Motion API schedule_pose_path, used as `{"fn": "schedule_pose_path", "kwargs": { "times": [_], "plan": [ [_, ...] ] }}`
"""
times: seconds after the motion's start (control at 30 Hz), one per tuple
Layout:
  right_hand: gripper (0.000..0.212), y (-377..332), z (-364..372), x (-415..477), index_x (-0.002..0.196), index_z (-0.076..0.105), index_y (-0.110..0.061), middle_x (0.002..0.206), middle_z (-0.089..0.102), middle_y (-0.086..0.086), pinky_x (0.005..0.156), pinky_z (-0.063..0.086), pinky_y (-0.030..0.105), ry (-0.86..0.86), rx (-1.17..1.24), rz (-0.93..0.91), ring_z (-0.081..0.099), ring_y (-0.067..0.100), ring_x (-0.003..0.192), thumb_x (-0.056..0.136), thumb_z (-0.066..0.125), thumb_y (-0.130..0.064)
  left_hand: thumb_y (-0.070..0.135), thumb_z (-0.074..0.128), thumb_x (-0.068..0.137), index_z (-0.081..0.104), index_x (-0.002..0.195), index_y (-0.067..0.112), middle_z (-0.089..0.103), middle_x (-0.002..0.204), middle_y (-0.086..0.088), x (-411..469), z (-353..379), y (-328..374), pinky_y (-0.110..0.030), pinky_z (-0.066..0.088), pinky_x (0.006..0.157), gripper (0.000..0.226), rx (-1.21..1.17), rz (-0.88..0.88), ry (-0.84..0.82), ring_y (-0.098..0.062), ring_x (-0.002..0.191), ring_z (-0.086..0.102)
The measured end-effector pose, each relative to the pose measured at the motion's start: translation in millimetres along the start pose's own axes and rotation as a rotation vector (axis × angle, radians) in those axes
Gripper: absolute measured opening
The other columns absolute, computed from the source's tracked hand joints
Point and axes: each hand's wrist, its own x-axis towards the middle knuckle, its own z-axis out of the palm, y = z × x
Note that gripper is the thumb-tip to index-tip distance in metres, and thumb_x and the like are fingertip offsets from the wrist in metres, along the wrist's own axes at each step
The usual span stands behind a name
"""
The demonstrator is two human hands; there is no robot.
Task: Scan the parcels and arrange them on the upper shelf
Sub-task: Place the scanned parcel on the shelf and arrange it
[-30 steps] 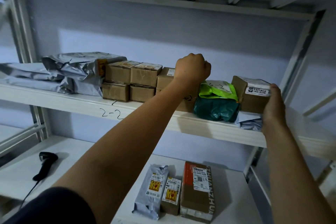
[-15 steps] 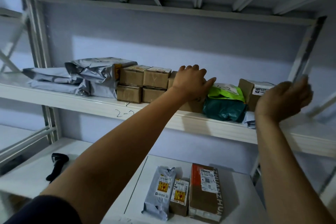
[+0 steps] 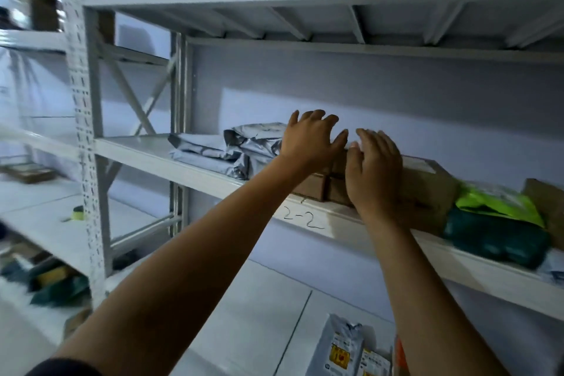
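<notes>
Head camera, storeroom racking: a person reaches up with both bare arms to the shelf [image 3: 189, 175] hand-marked "2-2", where scanned parcels are being lined up. The left hand [image 3: 311, 139], fingers spread and straight, lies over the top of a double stack of small brown boxes [image 3: 317, 188]. The right hand [image 3: 374, 171], just beside it and also flat-fingered, covers the stack's front. Neither hand grips anything, and the two do not appear to touch each other.

Crumpled grey mailers [image 3: 244, 146] sit against the stack's left side. A larger brown box [image 3: 427, 186] stands to its right, followed by a bright green bag [image 3: 500, 201] resting on a dark teal bag [image 3: 494, 238]. On the lower shelf [image 3: 244, 314], a grey pouch [image 3: 338, 345] and a small labelled parcel [image 3: 374, 363] wait their turn.

The step looks like squaring up the row. The small boxes stand close to the shelf's front lip, so an uneven push could slide the top layer off the bottom one, or tip a box over the edge onto the parcels below. Shoving leftward would crush into the soft mailers, which give no firm stop. The teal bag also sits near the lip and could be nudged off if the row shifts right.
</notes>
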Motion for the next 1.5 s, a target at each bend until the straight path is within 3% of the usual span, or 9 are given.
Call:
{"fn": "schedule_pose_path", "kwargs": {
  "times": [0.17,0.33,0.5,0.67,0.87,1.0,1.1,1.2,1.5],
  "plan": [
    [0.047,-54,50,3,0.138,0.062,-0.014,0.144,0.062,0.010,0.119,0.034,0.055,-0.087,0.004,-0.120,0.049,0.031,0.140,0.098,0.046,-0.032,0.056,0.041,0.103,0.053,0.146,0.026,0.050,0.154,-0.006,-12,-20,-68,-0.059,0.018,0.122,0.054,0.071,-0.170,0.002,-0.028,0.146,0.040],
    [0.051,-84,77,3,0.138,0.061,-0.019,0.140,0.063,0.004,0.116,0.034,0.050,-0.200,-0.062,-0.192,0.051,0.029,0.135,0.088,0.067,-0.031,0.061,0.032,0.102,0.062,0.134,0.021,0.059,0.137,-0.010,-26,-25,-111,-0.060,0.030,0.110,0.059,0.094,-0.317,-0.086,-0.033,0.134,0.048],
    [0.048,-89,89,7,0.139,0.061,-0.020,0.137,0.066,0.003,0.110,0.041,0.045,-0.215,-0.094,-0.133,0.056,0.030,0.128,0.091,0.069,-0.027,0.055,0.046,0.100,0.065,0.110,0.008,0.062,0.113,-0.018,-32,-6,-134,-0.043,0.049,0.082,0.052,-0.144,-0.250,-0.007,-0.038,0.108,0.058],
    [0.038,-89,93,16,0.127,0.070,-0.020,0.122,0.073,0.005,0.095,0.051,0.041,-0.118,-0.053,-0.036,0.064,0.030,0.114,0.089,0.073,-0.019,0.051,0.051,0.099,0.068,0.104,0.006,0.065,0.105,-0.017,-23,2,-135,-0.039,0.049,0.076,0.049,-0.149,-0.153,0.107,-0.037,0.102,0.060],
    [0.031,-88,102,14,0.120,0.074,-0.020,0.118,0.075,0.005,0.095,0.049,0.043,-0.074,-0.106,-0.017,0.064,0.033,0.113,0.088,0.072,-0.019,0.052,0.051,0.098,0.071,0.111,0.009,0.069,0.111,-0.014,-20,12,-141,-0.042,0.049,0.086,0.049,-0.084,-0.097,0.149,-0.035,0.105,0.063],
    [0.038,-85,106,4,0.124,0.072,-0.017,0.126,0.072,0.005,0.103,0.044,0.041,-0.007,-0.090,-0.046,0.062,0.031,0.120,0.086,0.076,-0.020,0.032,0.061,0.090,0.076,0.100,0.009,0.072,0.118,-0.015,-23,24,-145,-0.049,0.047,0.098,0.029,-0.108,0.097,0.483,-0.036,0.113,0.064],
    [0.039,-84,104,-1,0.127,0.070,-0.015,0.132,0.069,0.006,0.110,0.043,0.046,0.051,-0.075,-0.043,0.058,0.030,0.126,0.089,0.066,-0.022,0.017,0.065,0.087,0.074,0.088,0.008,0.073,0.099,-0.011,-29,24,-132,-0.040,0.049,0.073,0.013,-0.183,0.311,0.675,-0.032,0.089,0.066],
    [0.039,-79,100,-6,0.121,0.072,-0.014,0.127,0.070,0.006,0.105,0.046,0.048,0.122,-0.030,-0.051,0.058,0.031,0.123,0.086,0.054,-0.018,0.019,0.060,0.089,0.069,0.082,0.008,0.069,0.070,-0.001,-40,23,-117,-0.033,0.044,0.048,0.017,-0.352,0.354,0.611,-0.022,0.058,0.063],
    [0.006,-56,71,-43,0.087,0.070,-0.005,0.067,0.063,0.005,0.056,0.043,0.030,0.368,-0.005,-0.118,0.055,0.020,0.058,0.090,0.065,-0.005,0.023,0.053,0.086,0.057,0.070,0.008,0.053,0.050,-0.003,-65,54,-90,-0.032,0.040,0.041,0.022,-0.545,0.422,0.462,-0.030,0.041,0.052]
  ]
}}
